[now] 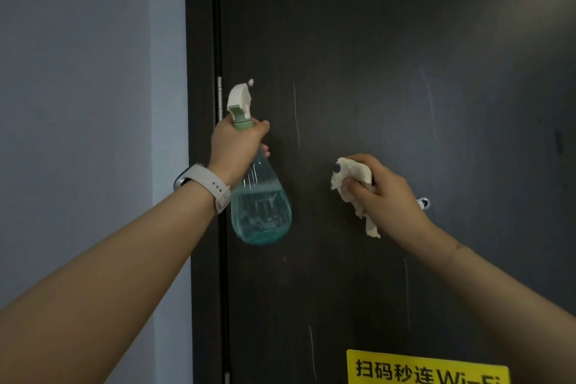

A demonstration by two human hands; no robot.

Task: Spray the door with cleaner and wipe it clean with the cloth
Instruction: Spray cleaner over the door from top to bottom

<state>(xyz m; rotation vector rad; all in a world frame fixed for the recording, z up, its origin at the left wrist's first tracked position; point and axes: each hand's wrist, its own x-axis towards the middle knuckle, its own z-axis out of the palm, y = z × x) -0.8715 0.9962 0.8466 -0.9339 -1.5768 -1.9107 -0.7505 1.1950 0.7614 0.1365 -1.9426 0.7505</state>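
Head view: left hand [232,142] gripping spray bottle [260,196] by the neck, roughly half full of clear bluish liquid; right hand [385,193] clenched on crumpled cloth [350,178], pressed to dark door [374,56].

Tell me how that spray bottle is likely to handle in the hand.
The spray bottle looks roughly half full of liquid, so it is probably bottom-heavy and inclined to swing below the left hand, which grips only the narrow neck. Its clear, rounded body seems to be thin plastic: likely light when empty, and possibly slippery if wet.
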